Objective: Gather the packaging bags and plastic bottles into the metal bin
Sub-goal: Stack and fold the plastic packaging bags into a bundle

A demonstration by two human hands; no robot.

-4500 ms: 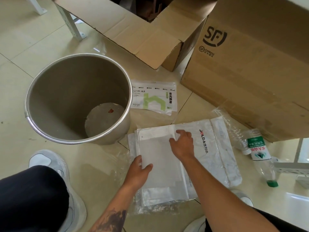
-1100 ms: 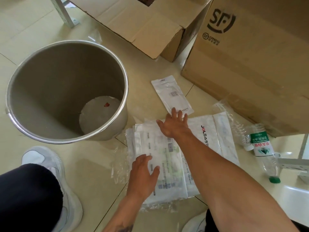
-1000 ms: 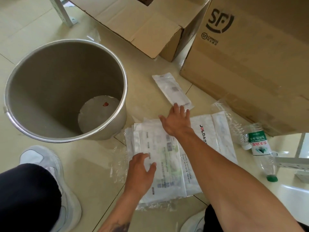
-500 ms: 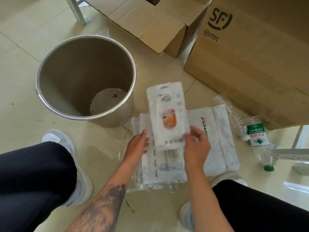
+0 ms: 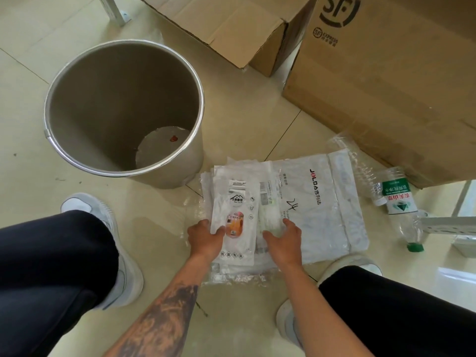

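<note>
The empty metal bin (image 5: pixel 103 99) stands upright on the floor at the left. Just right of it lies a flat stack of packaging bags, with a large white JOLDA bag (image 5: pixel 324 215) underneath. A small white bag with an orange picture (image 5: pixel 238 212) lies on top of the stack. My left hand (image 5: pixel 206 240) grips that small bag at its left edge, thumb on top. My right hand (image 5: pixel 284 240) rests with fingers spread on the stack beside it. Two plastic bottles lie to the right: a clear crushed one (image 5: pixel 360 171) and a green-labelled one (image 5: pixel 398 202).
A large SF cardboard box (image 5: pixel 386 86) stands behind the bottles, and an open cardboard box (image 5: pixel 231 27) behind the bin. A white metal frame (image 5: pixel 448 222) sits at the far right. My knees and white shoes (image 5: pixel 85 206) flank the stack.
The small white bag, held upright in both hands half a second ago, now lies flat on the stack. My right hand has let go of it and rests on the bags.
</note>
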